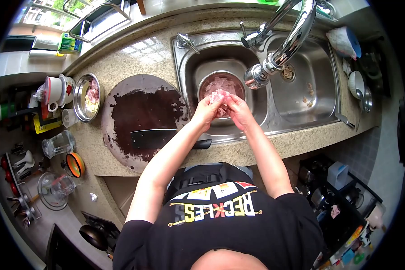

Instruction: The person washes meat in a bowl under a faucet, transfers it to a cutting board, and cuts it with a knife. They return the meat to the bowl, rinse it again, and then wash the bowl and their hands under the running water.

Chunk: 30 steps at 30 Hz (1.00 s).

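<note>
Left hand (207, 110), right hand (239, 112) pinch pale-pink raw meat piece (218, 96) above round steel bowl (201, 85); likely light, soft, slippery; best gripped near opposite edges.

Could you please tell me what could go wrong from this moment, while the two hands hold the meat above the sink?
The left forearm crosses over the knife in this view; a careless turn might knock its handle, which sticks out past the round board. The raw meat, pinched between the left hand and the right hand, might slip and perhaps miss the bowl below. Scraps lie in the right basin and at its drain, so it might clog.
</note>
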Tool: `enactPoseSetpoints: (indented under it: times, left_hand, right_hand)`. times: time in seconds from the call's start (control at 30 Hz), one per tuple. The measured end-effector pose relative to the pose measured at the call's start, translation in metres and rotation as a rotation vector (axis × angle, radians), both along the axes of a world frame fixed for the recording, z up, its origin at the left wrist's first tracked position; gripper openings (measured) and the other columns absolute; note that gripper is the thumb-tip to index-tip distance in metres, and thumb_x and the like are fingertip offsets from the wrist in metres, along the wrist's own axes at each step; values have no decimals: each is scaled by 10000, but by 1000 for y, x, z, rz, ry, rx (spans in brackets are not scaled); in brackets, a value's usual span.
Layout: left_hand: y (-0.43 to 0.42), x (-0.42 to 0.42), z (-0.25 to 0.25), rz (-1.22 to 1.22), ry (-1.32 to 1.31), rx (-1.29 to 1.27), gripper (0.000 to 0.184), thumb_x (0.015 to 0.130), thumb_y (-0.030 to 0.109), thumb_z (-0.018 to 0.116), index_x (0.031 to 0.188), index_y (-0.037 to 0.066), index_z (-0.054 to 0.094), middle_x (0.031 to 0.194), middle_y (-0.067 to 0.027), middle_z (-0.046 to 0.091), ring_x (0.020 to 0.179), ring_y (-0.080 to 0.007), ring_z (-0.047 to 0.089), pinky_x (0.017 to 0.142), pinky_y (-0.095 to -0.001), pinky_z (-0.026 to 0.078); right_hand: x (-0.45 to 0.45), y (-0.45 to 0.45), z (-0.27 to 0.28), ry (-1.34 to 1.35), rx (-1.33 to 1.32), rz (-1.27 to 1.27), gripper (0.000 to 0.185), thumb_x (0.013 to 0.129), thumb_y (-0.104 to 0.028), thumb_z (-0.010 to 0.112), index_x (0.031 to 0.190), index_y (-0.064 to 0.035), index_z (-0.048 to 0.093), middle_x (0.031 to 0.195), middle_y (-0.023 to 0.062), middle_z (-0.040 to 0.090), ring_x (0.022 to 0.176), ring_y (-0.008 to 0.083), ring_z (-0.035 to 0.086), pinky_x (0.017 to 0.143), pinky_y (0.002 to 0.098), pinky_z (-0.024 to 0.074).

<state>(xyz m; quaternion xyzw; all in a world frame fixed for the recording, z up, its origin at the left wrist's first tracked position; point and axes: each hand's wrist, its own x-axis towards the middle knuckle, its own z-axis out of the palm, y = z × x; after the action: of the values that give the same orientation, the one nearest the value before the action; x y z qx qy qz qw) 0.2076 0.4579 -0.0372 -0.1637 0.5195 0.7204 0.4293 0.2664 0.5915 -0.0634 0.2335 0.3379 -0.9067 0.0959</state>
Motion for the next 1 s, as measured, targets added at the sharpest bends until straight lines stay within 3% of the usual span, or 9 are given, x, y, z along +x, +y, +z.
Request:
enactPoseSetpoints:
  times: [0.13,0.37,0.43,0.5,0.57,0.6,0.73,0.87,1.0]
  left_hand:
    - [-4,2,9,-41,62,39,203,830,219,645,952,65,590,745,5,604,546,-40,496,464,-173,376]
    - [-10,-4,8,-21,219,-79,173,855,203,586,965,70,584,803,-15,628,583,-47,509,485,-181,388]
    - [-10,-7,10,-19,212,-117,185,873,241,566,971,85,584,817,-24,633,578,-45,497,481,-179,379]
    - [-10,-11,11,121,205,-97,212,894,279,526,959,86,585,804,-20,630,554,-41,482,456,-179,355]
    - [-13,-15,12,87,169,-76,216,902,272,515,951,73,584,812,-24,627,590,-65,512,501,-197,399]
    - [-13,-16,9,134,134,-6,213,904,263,508,945,67,582,814,-25,621,623,-82,531,547,-213,424]
    - [-18,-21,2,124,43,101,190,901,221,498,936,52,577,843,-39,611,753,-124,580,689,-257,475]
    - [-25,-27,-9,88,-66,156,190,888,207,508,964,47,578,899,-63,621,807,-145,595,729,-277,484]
    - [-21,-26,-4,135,-157,117,238,881,214,514,1018,27,571,978,-100,626,892,-188,612,798,-320,490]
  right_hand:
    - [7,2,3,89,278,68,258,914,-177,515,1114,-16,542,1061,69,599,933,140,593,841,285,480]
    - [6,17,-40,-3,235,-97,243,895,-142,532,1094,-3,548,988,83,610,927,143,591,821,263,472]
    - [0,29,-67,-191,704,106,261,866,-107,532,1098,13,541,993,89,605,991,169,574,828,271,460]
    - [-10,32,-87,-219,766,108,336,822,-95,544,1136,23,524,1015,129,601,1015,209,564,854,293,444]
    - [-20,29,-104,-184,1154,130,435,780,-134,591,1181,11,504,1045,194,578,1015,274,555,899,332,421]
    - [-23,28,-143,-190,1362,141,518,733,-167,634,1215,-34,499,1102,239,541,1054,327,525,939,369,393]
    - [-33,-2,-136,-147,1761,383,464,677,-232,694,1124,-172,584,1081,233,562,1021,337,543,912,409,416]
    - [-37,14,-116,-125,1299,512,358,691,-202,663,1027,-93,605,990,207,600,951,362,570,874,428,433]
    - [-33,12,-104,-169,1700,404,260,734,-91,575,989,-48,600,1113,213,486,961,421,504,860,456,415]
